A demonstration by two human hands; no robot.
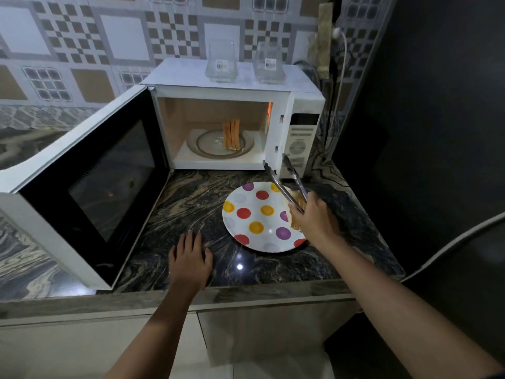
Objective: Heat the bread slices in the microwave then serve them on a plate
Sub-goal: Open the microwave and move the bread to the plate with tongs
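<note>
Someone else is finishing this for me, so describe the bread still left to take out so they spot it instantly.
Find the white microwave on the counter, its door swung open to the left. On the glass turntable inside, the bread slices stand upright on edge, pressed together. Unlike the bread on the spotted plate, they sit in the lit cavity.

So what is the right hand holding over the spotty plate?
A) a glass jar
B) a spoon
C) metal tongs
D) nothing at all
C: the right hand grips the handle end of the metal tongs, whose two tips stand apart and point toward the open microwave.
</note>
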